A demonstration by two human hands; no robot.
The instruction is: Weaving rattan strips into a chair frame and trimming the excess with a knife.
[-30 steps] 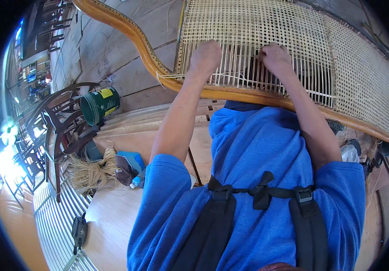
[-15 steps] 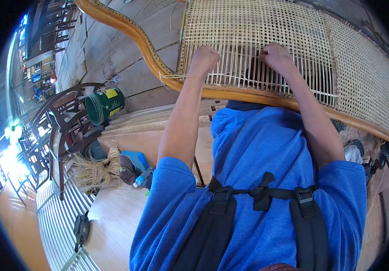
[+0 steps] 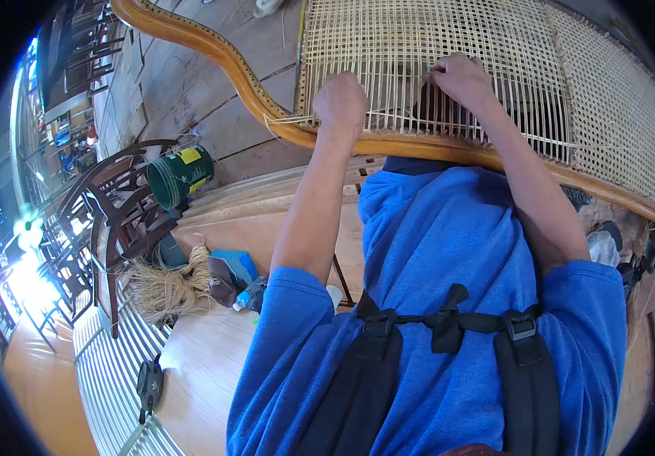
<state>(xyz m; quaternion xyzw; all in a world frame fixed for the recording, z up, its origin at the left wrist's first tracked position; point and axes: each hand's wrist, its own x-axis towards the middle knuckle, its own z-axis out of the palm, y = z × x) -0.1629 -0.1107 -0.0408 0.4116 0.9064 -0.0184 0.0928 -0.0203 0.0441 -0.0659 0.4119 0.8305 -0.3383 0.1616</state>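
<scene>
A woven cane panel [image 3: 434, 38] stretches across a curved, varnished wooden frame [image 3: 419, 144] in front of me. Its far part and right side are densely woven; near me, mostly lengthwise strands show with gaps between them. My left hand [image 3: 341, 102] is curled closed at the panel's left part, over the strands. Its fingertips are hidden, so what it grips cannot be made out. My right hand [image 3: 463, 80] is closed in a pinch over the strands farther right. Whatever sits between those fingers is too small to name. Dark gaps show beneath the loose strands between the hands.
To the left, a green bucket [image 3: 179, 177] lies tipped by a dark wooden chair [image 3: 115, 220]. A bundle of cane strands [image 3: 164, 289], a dark cap [image 3: 223, 280] and a bottle with a blue cap [image 3: 248, 295] lie below it. A black pouch [image 3: 149, 387] rests on the slatted surface.
My right hand has shifted slightly up and left, its fingers less tightly fisted. My left hand has turned a little and stays close to the same spot. The whole view has shifted slightly.
</scene>
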